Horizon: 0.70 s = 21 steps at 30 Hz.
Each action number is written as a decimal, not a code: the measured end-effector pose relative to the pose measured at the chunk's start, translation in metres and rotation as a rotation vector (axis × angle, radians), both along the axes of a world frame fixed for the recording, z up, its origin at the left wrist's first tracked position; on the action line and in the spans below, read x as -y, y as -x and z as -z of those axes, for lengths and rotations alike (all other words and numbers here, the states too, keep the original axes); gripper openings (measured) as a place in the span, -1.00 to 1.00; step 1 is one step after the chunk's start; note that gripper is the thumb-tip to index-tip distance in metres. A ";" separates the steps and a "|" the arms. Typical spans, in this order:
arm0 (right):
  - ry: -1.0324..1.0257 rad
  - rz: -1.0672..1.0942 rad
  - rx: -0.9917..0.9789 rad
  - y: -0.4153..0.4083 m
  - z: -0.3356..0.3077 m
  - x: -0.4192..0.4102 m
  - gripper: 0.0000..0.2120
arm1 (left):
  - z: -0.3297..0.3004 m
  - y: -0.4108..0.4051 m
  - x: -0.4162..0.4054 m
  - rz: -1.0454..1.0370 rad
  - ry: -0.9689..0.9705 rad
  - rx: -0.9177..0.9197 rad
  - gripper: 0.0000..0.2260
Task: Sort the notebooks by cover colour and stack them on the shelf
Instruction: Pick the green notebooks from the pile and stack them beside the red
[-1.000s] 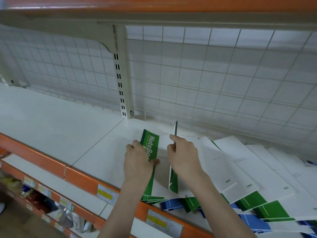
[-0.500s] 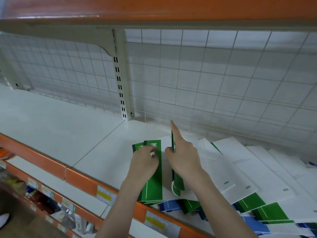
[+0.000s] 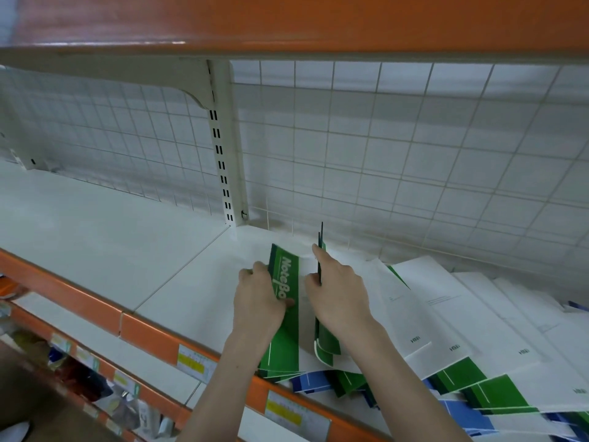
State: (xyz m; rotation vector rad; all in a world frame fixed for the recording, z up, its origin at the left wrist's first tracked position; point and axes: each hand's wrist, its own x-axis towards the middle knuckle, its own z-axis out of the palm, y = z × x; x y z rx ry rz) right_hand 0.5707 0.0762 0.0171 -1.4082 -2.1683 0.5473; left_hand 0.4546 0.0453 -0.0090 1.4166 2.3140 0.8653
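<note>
Holding a green notebook (image 3: 284,301) at the front of the white shelf (image 3: 105,237), the left hand (image 3: 258,304) wraps around its edge. The right hand (image 3: 338,296) pinches more green notebooks (image 3: 325,341) standing up. They might slip and fall back into the mixed pile (image 3: 462,371).

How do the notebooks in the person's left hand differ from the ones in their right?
The left hand grips a green stack lying nearly flat, its front cover with "Note Bo…" lettering facing up. The right hand holds green notebooks standing on edge, so only thin edges and a curled lower corner show. Both sets have green covers and rest on the white shelf.
</note>
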 end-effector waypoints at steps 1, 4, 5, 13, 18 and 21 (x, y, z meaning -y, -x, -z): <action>-0.020 0.005 0.000 0.001 -0.002 0.001 -0.47 | -0.001 -0.001 -0.001 0.049 -0.071 0.077 -0.66; -0.077 0.008 -0.025 0.005 -0.009 0.004 -0.45 | -0.008 -0.013 -0.004 0.170 -0.221 0.366 -0.87; -0.088 0.005 -0.023 0.005 -0.011 0.004 -0.45 | -0.009 -0.017 -0.004 0.168 -0.263 0.469 -0.90; 0.026 -0.010 -0.016 -0.005 -0.016 0.004 -0.31 | -0.003 -0.012 -0.007 0.109 -0.209 1.041 -0.62; 0.048 -0.023 0.093 -0.001 -0.008 0.006 -0.33 | 0.002 -0.006 -0.004 0.200 -0.174 0.774 -0.62; 0.020 -0.050 0.095 0.000 -0.004 0.008 -0.34 | 0.012 0.001 -0.003 0.082 -0.101 -0.005 -0.79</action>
